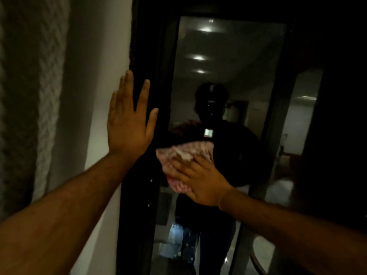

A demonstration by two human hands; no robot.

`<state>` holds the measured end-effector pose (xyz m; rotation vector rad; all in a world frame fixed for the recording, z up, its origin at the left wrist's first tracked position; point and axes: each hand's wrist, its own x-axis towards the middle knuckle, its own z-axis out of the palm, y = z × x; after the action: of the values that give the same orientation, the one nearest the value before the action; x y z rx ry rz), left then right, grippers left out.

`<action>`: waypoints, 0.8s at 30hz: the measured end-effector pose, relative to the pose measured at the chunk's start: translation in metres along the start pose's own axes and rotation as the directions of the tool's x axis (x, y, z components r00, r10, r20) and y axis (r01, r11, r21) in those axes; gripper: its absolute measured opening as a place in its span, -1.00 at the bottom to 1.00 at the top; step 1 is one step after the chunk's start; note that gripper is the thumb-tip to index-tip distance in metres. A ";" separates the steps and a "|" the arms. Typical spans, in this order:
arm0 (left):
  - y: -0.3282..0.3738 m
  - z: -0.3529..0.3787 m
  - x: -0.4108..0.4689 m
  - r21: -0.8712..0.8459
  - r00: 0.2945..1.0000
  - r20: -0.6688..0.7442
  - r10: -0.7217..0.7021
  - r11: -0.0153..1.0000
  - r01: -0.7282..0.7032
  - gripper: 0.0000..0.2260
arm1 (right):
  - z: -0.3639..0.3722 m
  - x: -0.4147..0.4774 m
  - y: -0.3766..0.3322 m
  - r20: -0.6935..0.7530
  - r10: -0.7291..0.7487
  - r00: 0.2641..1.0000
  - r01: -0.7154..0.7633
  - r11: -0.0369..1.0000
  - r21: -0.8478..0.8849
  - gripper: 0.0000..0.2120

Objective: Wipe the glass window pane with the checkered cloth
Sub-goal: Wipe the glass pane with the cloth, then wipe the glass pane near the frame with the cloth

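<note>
A tall glass window pane in a dark frame stands straight ahead and reflects ceiling lights and a person. My right hand presses a bunched pink-and-white checkered cloth flat against the pane's lower middle. The cloth sticks out above and to the left of my fingers. My left hand lies flat with fingers spread, half on the white wall and half on the dark left frame, and holds nothing.
A white wall runs along the left, with a textured curtain beyond it. A second dark frame post borders the pane on the right, and another reflective panel lies past it. The room is dim.
</note>
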<state>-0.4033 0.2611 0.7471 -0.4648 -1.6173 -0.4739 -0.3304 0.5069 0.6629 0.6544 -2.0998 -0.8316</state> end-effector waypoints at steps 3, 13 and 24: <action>-0.004 -0.010 -0.007 -0.007 0.996 0.086 -0.001 1.000 0.002 -0.38 | 0.019 -0.047 -0.051 0.233 -0.063 0.970 0.052 0.997 0.053 -0.22; -0.028 -0.109 -0.305 0.022 0.802 0.578 -0.154 0.985 0.174 -0.38 | -0.013 -0.081 -0.241 0.598 0.381 0.705 -0.707 0.440 0.553 -0.69; -0.033 -0.364 -0.700 0.555 0.034 0.792 -0.609 0.742 0.376 -0.38 | -0.023 -0.203 -0.562 0.885 -0.465 -0.013 -0.810 -0.514 -0.283 -0.80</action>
<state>-0.0562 0.0151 0.0816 0.1167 -3.1335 -0.5683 -0.0992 0.2681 0.1660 -1.1686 -2.6997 2.4033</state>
